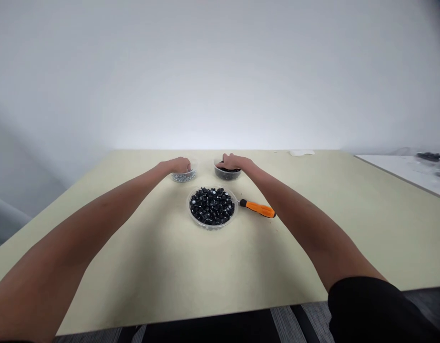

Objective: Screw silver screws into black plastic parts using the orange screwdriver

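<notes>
My left hand (180, 165) reaches into a clear round bowl of small silvery pieces (184, 176) at the back left. Its fingers are bent down and mostly hidden, so what they hold cannot be made out. Over at the back centre, my right hand (230, 162) dips into a second clear bowl, filled with dark pieces (227, 176); its fingertips are too small and hidden to read. Nearer to me stands a third clear round bowl, full of small black parts (211, 206). Beside its right rim lies a screwdriver with an orange and black handle (260, 208).
The pale yellow table (191, 276) runs back to a white wall. A flat white object (301, 153) lies near its far edge. To the right, a white surface (402, 166) bears dark items (432, 156) and clear containers. Tiny specks lie near the screwdriver.
</notes>
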The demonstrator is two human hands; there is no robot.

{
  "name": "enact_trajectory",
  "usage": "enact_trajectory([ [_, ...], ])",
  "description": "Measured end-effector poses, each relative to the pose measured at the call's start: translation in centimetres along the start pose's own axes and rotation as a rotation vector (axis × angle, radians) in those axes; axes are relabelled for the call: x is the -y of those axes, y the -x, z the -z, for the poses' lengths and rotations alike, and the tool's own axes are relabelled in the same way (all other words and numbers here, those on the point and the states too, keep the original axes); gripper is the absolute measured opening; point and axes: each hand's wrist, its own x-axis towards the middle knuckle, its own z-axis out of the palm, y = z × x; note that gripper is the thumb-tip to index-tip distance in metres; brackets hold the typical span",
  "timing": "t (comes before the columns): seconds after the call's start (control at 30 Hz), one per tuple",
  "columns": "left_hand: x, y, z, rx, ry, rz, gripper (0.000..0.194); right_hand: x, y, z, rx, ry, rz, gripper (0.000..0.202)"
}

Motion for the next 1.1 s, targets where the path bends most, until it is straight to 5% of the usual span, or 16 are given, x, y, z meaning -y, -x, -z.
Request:
enact_trajectory([
  [0.37,0.6,1.4,1.9,-0.075,0.139,0.053,0.031,-0.9,0.0,-0.3,-0.209,-0.119,0.136,0.031],
  [0.83,0.9,1.8,1.5,-0.224,0.212,0.020,0.026,-1.3,2.6,1.1,-0.293,-0.403,0.234,0.028],
  [1.1,-0.3,5.2,1.3,-0.439,0.465,0.041,0.019,-1.2,5.6,0.8,-0.406,-0.559,0.276,0.039],
])
